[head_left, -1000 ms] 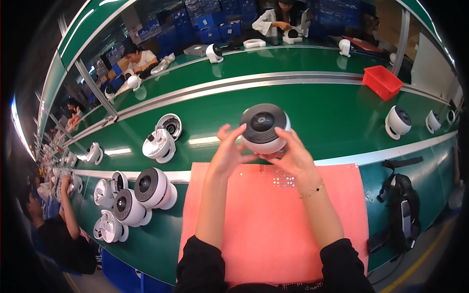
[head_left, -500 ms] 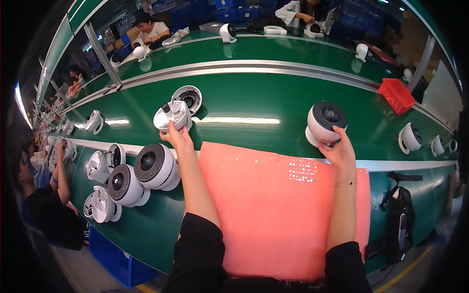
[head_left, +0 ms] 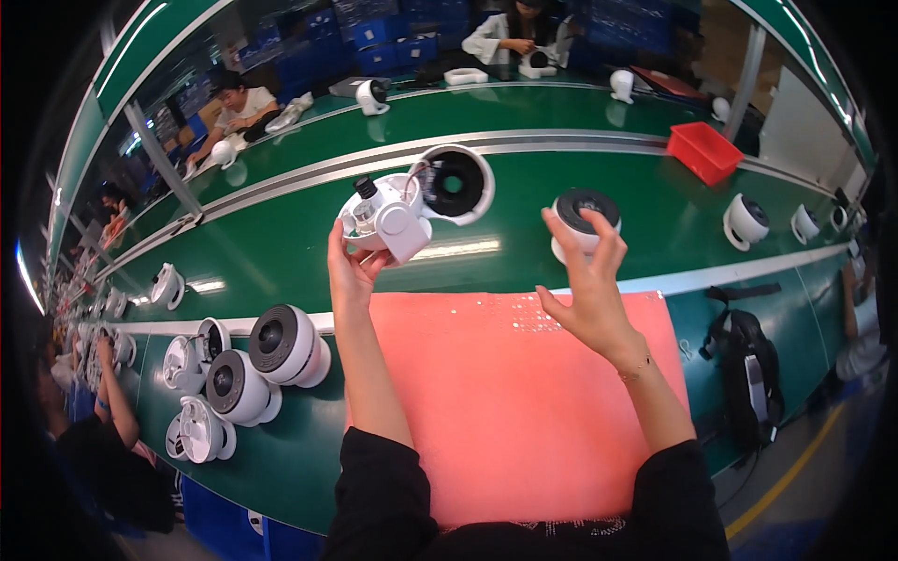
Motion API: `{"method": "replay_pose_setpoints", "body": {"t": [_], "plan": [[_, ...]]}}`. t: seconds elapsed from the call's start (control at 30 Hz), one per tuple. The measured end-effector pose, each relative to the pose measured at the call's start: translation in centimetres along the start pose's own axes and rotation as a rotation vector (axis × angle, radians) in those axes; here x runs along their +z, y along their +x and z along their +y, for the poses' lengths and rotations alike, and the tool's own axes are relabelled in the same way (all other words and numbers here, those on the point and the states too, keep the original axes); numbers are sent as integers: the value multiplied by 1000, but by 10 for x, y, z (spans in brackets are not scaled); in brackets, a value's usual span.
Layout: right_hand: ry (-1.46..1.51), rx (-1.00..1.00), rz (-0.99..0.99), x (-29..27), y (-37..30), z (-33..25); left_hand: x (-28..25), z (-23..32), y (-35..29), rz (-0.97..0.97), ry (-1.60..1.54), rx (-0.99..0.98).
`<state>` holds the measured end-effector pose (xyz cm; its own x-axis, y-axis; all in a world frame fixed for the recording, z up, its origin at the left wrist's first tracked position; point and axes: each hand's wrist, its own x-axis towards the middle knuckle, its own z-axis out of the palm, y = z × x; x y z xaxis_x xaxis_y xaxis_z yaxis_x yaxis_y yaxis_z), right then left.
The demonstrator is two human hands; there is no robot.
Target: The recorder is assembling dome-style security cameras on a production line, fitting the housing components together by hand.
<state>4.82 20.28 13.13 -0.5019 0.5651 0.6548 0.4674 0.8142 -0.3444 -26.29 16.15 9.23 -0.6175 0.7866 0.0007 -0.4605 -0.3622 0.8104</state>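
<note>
My left hand [head_left: 352,277] is closed on an opened white camera housing [head_left: 400,224], lifted over the green conveyor belt. Inside its shell a black cylindrical part and some wires show. A round white cover with a black inside [head_left: 474,192] hangs at the housing's right side. My right hand [head_left: 594,297] is open, fingers spread and holding nothing. Just beyond its fingertips, a closed white camera with a black face [head_left: 606,208] stands on the belt; my fingers partly overlap it, and contact cannot be made out. Below both hands lies a pink cloth mat [head_left: 505,411].
Several closed and opened white cameras [head_left: 245,388] stand at the left of the bench. A red bin [head_left: 706,154] sits at the far right of the belt [head_left: 309,210]. A black bag [head_left: 748,379] lies right of the mat. Other people work across and to the left.
My left hand has raised the opened housing and carried it right, its cover now swung wider. My right hand has let go of the closed camera and drawn back nearer.
</note>
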Motion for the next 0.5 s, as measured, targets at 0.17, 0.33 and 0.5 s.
{"method": "replay_pose_setpoints", "body": {"t": [0.17,0.33,0.5], "plan": [[-299,-194,8,-17,-26,11,53,-11,-26,-212,154,-156],[-249,-316,23,-52,-69,15,66,-18,-38,-360,224,-265],[393,-232,-172,-97,-86,-14,67,-44,-40,-820,434,-291]]}}
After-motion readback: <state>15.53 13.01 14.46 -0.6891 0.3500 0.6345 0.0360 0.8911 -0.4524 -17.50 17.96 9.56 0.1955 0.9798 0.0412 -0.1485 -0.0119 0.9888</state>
